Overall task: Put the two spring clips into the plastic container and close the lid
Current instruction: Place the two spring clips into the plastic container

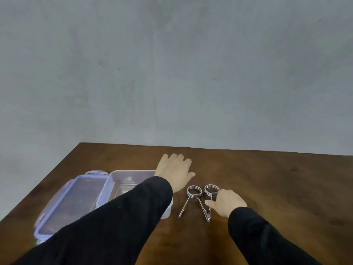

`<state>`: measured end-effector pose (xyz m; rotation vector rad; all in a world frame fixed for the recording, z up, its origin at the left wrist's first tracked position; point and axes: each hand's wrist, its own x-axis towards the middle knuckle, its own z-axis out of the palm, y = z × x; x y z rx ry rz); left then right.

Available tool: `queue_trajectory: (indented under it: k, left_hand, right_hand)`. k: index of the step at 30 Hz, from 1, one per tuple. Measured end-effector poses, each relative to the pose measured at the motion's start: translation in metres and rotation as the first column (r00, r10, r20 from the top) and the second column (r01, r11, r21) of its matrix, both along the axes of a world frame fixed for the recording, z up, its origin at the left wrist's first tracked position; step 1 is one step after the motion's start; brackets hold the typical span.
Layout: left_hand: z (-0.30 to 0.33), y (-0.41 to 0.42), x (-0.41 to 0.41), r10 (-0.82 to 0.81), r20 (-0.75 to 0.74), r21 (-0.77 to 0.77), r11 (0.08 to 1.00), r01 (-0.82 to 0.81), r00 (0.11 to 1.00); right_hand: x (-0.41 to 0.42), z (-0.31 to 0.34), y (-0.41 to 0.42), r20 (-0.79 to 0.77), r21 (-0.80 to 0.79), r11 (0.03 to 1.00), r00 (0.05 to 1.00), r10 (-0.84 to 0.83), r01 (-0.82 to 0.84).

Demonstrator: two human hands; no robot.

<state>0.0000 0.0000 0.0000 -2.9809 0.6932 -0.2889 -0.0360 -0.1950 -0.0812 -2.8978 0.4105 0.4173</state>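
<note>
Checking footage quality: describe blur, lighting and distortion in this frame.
Head view: soft overall, the lid smeared at its near corner; light flat and dim, no hard shadows; faint glare on the clips' coils; wide-angle bend tilts the table edge.

Your plastic container (131, 180) sits open, a clear rectangular tub with a pale lilac rim. Its lid (72, 201) lies flat just to the container's left, long edge against it, lilac latches folded out. The two spring clips lie right of the container, both metal coils with long wire handles. The nearer clip (193, 196) rests just beside the container, handles splayed towards you; the farther clip (210, 190) lies immediately beyond it, their handle tips meeting.
</note>
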Motion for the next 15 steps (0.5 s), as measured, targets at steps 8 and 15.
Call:
queue_trajectory:
  k: [8,15]
  left_hand:
    - [-0.026,0.002,-0.007,0.029,-0.04,0.011,1.0,-0.028,0.999]
    - [-0.031,0.005,-0.011,0.023,-0.023,-0.003,1.0,-0.024,0.999]
  right_hand:
    - [-0.004,-0.016,0.002,0.019,0.018,0.992,0.992,-0.124,0.124]
    - [0.0,-0.015,0.004,-0.001,0.068,0.981,0.983,-0.183,0.183]
